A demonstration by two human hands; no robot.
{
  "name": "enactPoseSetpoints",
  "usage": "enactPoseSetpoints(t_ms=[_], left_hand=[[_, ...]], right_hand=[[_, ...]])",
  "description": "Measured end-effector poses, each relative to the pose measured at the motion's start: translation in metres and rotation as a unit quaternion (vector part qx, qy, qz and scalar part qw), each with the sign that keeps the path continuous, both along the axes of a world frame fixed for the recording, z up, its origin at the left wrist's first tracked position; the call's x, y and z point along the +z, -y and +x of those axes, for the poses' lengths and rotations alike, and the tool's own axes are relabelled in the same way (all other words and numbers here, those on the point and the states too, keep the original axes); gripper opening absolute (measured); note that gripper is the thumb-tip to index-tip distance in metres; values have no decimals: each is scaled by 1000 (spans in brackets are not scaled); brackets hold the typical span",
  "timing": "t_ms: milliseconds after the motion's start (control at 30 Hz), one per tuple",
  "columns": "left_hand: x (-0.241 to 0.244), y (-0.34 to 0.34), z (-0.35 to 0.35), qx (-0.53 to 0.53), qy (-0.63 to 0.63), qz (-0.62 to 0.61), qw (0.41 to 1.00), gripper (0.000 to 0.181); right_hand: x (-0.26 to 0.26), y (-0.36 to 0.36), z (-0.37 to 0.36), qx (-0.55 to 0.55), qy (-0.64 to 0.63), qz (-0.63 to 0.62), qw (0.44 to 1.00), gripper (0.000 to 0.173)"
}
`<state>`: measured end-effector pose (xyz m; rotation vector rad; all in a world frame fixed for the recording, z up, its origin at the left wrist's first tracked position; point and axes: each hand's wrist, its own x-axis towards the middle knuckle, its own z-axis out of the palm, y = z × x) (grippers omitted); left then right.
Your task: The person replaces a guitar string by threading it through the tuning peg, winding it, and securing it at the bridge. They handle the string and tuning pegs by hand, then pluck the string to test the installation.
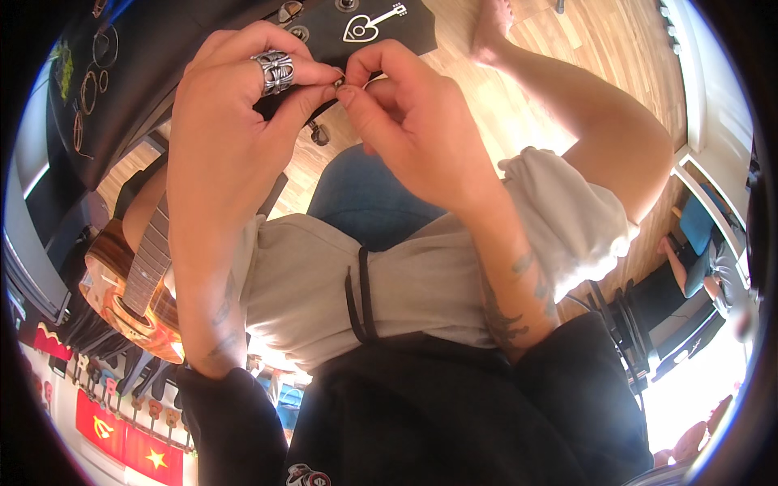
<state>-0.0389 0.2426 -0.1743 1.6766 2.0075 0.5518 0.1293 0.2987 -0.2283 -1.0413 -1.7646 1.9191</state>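
Note:
Close together at the upper middle are both of my hands. My left hand (231,115), with a wide silver ring, pinches a small metal piece (339,81) between thumb and forefinger. My right hand (419,121) meets it there, its thumb and forefinger closed on the same spot; the piece is too small to name exactly. Behind the fingers lies a black guitar headstock (395,33) with a white heart-shaped guitar mark and metal tuning machines (299,33). A tuning machine (319,133) also shows below the hands. The guitar's fretted neck (149,261) passes behind my left forearm.
Several coiled strings (89,92) lie on a dark surface at the upper left. The wooden guitar body (130,291) is at my left side. A blue round seat (371,194) shows between my legs. A seated person (708,267) is at the far right; small guitars hang lower left.

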Motion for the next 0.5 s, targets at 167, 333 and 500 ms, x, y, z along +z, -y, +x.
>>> enactPoseSetpoints(t_ms=[167, 333, 500], left_hand=[[1, -1, -3, -24, -5, 5, 1000, 17], [-2, 0, -2, -26, -16, 14, 999, 18], [1, -1, -3, -26, -11, 7, 1000, 18]], right_hand=[[-4, 3, -2, -42, 26, 133, 990, 12], [0, 9, -6, -89, 28, 58, 994, 11], [-2, 13, -10, -102, 13, 35, 994, 12]])
